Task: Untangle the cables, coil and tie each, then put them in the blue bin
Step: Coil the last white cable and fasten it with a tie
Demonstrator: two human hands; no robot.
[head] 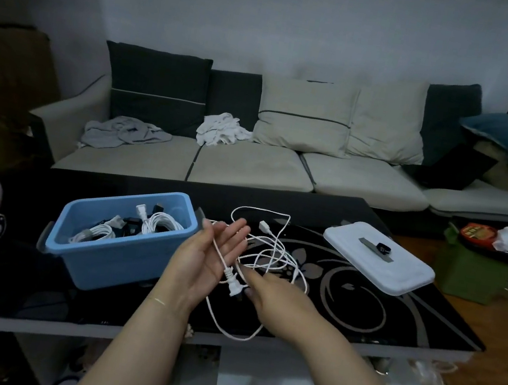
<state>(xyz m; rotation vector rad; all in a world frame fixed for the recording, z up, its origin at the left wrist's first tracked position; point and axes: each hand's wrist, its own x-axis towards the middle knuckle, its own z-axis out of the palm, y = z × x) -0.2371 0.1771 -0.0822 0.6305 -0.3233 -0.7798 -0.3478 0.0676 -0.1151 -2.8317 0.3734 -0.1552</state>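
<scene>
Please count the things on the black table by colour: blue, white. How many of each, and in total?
Blue: 1, the blue bin
White: 2, the loose white cable and the white lid
Total: 3

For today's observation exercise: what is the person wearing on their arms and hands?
Both forearms are bare, with no sleeves in view. The left hand has a thin gold bracelet round its wrist. The right hand shows no ring, watch or glove.
</scene>
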